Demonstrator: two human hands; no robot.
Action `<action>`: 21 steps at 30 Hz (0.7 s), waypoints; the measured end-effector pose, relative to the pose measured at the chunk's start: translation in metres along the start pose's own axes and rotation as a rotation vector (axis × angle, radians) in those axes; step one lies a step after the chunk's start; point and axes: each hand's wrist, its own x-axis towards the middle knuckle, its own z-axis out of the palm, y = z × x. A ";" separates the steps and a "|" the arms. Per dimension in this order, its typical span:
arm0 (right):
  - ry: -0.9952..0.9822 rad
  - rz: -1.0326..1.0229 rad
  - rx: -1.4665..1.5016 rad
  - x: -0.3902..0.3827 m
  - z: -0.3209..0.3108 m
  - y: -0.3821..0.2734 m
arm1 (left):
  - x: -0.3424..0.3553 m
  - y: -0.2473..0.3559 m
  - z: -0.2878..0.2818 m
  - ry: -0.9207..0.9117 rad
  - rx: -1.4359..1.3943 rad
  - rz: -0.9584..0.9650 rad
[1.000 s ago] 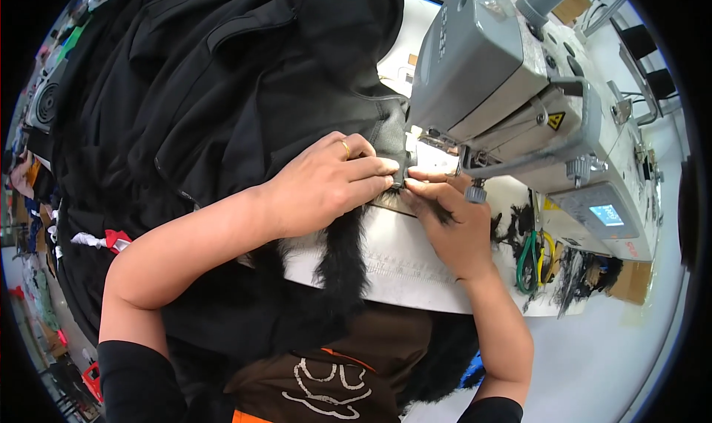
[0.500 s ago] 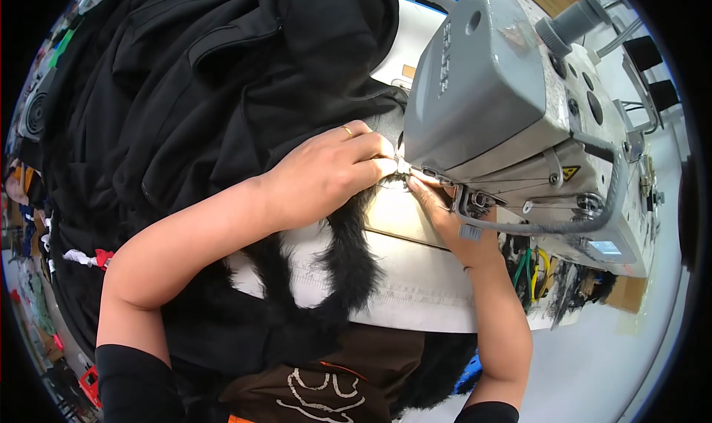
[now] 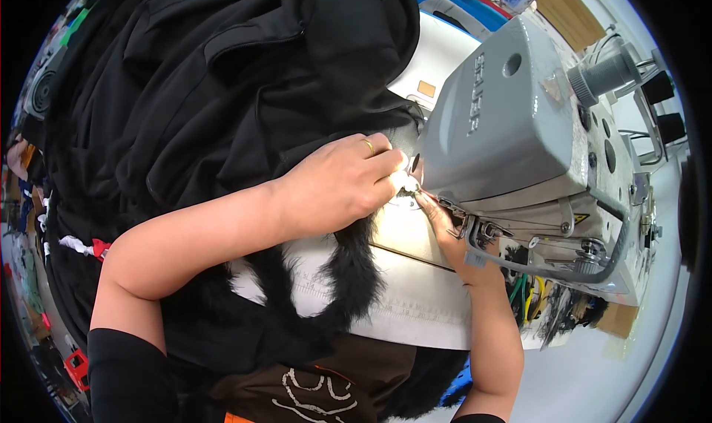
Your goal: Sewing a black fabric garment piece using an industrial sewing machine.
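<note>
The grey head of a sewing machine (image 3: 497, 111) stands over a lit metal plate (image 3: 400, 234). At its needle area, my left hand (image 3: 345, 182) is closed in a pinch, with a ring on one finger; what lies between the fingertips is too small and bright to name. Just right of it, the thumb and fingertips of my right hand (image 3: 449, 234) meet close to the presser foot, partly hidden by the machine. A strip of black fur (image 3: 356, 267) hangs below my left hand. A large black garment (image 3: 222, 104) is heaped to the left, with part of it under my left forearm.
A white table edge with a printed ruler (image 3: 415, 312) runs before me. Green and yellow cables (image 3: 526, 297) and black lint lie at the right. A blue tray (image 3: 452, 7) is at the back. A brown apron (image 3: 341, 371) covers my lap.
The view has shifted, so the machine and both hands appear farther right and lower. Both hands stay by the needle area, with little visible change in their grip.
</note>
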 end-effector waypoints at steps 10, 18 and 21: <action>0.324 -0.172 0.171 0.010 0.020 0.009 | 0.001 0.008 -0.002 -0.035 0.128 -0.008; 0.415 -0.123 0.194 0.011 0.011 -0.004 | 0.002 0.014 -0.002 -0.055 0.159 -0.040; 0.402 -0.074 0.390 0.013 0.004 -0.014 | 0.003 0.015 -0.003 -0.056 0.170 -0.055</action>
